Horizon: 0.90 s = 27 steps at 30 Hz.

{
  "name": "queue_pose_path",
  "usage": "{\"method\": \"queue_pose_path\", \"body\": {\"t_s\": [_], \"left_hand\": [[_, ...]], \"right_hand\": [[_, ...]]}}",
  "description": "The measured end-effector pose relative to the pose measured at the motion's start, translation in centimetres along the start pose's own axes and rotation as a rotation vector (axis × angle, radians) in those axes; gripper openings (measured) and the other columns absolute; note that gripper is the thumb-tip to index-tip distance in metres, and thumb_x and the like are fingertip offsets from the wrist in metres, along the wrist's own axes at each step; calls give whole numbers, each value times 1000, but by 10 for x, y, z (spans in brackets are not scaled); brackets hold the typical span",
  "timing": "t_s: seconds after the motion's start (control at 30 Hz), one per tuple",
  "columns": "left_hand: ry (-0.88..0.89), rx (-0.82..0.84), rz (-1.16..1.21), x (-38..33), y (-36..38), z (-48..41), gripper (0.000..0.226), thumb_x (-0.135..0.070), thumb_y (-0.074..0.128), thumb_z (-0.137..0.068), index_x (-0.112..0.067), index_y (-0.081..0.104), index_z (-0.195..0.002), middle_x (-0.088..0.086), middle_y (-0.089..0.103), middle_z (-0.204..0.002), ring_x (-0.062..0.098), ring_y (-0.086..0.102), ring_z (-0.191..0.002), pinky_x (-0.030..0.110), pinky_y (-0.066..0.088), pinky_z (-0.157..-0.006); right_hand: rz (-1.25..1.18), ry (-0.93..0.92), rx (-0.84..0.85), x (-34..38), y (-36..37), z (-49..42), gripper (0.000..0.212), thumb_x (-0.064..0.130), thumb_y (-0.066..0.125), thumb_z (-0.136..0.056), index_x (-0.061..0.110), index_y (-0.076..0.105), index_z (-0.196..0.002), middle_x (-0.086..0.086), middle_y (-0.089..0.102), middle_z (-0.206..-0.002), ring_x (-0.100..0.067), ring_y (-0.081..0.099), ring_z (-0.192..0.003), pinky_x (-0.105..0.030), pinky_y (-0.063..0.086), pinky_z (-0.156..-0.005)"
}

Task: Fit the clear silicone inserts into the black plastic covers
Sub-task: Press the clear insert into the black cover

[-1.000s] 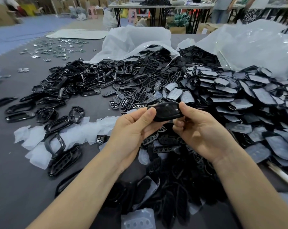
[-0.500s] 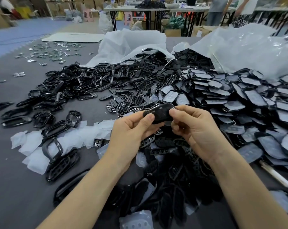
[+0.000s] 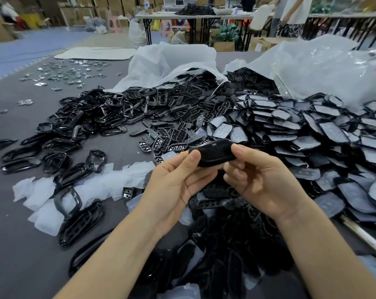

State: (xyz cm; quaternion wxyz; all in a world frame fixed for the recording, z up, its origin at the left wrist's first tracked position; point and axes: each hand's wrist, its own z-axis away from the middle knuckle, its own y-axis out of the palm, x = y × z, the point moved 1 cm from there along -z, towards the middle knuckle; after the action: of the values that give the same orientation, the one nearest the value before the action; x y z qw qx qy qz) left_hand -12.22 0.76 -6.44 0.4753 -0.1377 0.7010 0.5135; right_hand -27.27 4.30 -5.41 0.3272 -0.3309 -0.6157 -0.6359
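Seemingly well underway, the left hand (image 3: 174,184) and right hand (image 3: 262,184) each have a grip clamped on one black cover (image 3: 213,153) mid-view, a large heap of fitted covers (image 3: 325,134) lying at 3 o'clock while loose clear inserts (image 3: 100,184) at 8 o'clock and bare covers (image 3: 161,134) at 10 o'clock wait.

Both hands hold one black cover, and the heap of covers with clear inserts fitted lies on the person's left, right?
No. The head view shows that heap on the person's right; the left hand and right hand do hold the black cover.
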Motion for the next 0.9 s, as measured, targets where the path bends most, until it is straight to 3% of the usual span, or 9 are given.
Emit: {"method": "queue_pose_path", "body": {"t_s": [0.13, 0.3, 0.4, 0.5, 0.6, 0.67, 0.73, 0.8, 0.9], "left_hand": [[176, -36, -206, -1, 1, 1, 24, -20, 57, -81, -8, 70, -98, 11, 75, -96, 23, 73, -89, 24, 56, -76], [295, 50, -413, 0, 4, 4, 20, -13, 61, -80, -20, 74, -92, 2, 76, -92, 19, 72, -90, 22, 55, -81], [398, 51, -808, 2, -1, 5, 32, -3, 65, -84, -31, 73, -98, -11, 74, -97, 3, 67, -95, 16, 49, -87], [653, 139, -1275, 1, -4, 7, 29, -5, 71, -82, -20, 73, -107, -9, 68, -112, -4, 61, -106, 10, 43, -94], [677, 274, -1432, 4, -3, 9, 30, -13, 75, -80, -16, 73, -110, -5, 67, -119, 0, 58, -111, 9, 40, -97], [601, 286, -1448, 1, -4, 10, 39, -35, 75, -78, -21, 70, -115, -9, 65, -122, -1, 57, -113, 13, 38, -102], [575, 77, -1463, -9, -12, 7, 51, -56, 65, -78, -26, 67, -119, -13, 63, -124, 0, 52, -121, 23, 29, -112], [547, -258, -1559, -23, -31, 0, 46, -50, 59, -87, -24, 63, -124, -4, 62, -128, 13, 46, -131, 40, 22, -117], [185, -536, -1674, -35, -59, -6, 50, -36, 57, -93, -20, 47, -139, 8, 52, -141, 28, 38, -136, 50, 24, -114]], "right_hand": [[78, 34, -34, -1, 1, -1, 22, 26, 65, -74, 21, 61, -54, 5, 44, -53, -6, 38, -40, -16, 31, -40], [219, 96, -90, 11, -2, 3, 33, 53, 64, -70, 20, 66, -66, -2, 55, -55, -12, 48, -43, -19, 40, -39], [425, 90, -77, 21, -11, 9, 19, 35, 64, -80, 17, 63, -74, -3, 58, -58, -13, 51, -46, -18, 38, -42], [635, 95, -77, 30, -18, 15, 17, 5, 56, -88, 15, 64, -77, -3, 62, -62, -12, 56, -49, -17, 36, -43], [731, 81, -139, 36, -24, 17, 19, -5, 57, -85, 12, 59, -93, -7, 63, -62, -11, 54, -45, -17, 33, -37], [873, 97, -190, 39, -31, 17, 24, -5, 60, -83, 10, 53, -101, -2, 59, -54, -9, 50, -40, -18, 31, -35], [1056, 147, -192, 40, -38, 16, 24, -1, 63, -82, 11, 51, -99, 2, 57, -47, -8, 48, -39, -20, 32, -36], [1177, 165, -195, 38, -41, 15, 22, 1, 65, -80, 12, 52, -94, 3, 58, -46, -9, 49, -40, -22, 36, -39], [1315, 113, -236, 36, -41, 14, 19, 7, 69, -75, 16, 56, -86, 0, 63, -54, -11, 53, -43, -20, 40, -40]]}}
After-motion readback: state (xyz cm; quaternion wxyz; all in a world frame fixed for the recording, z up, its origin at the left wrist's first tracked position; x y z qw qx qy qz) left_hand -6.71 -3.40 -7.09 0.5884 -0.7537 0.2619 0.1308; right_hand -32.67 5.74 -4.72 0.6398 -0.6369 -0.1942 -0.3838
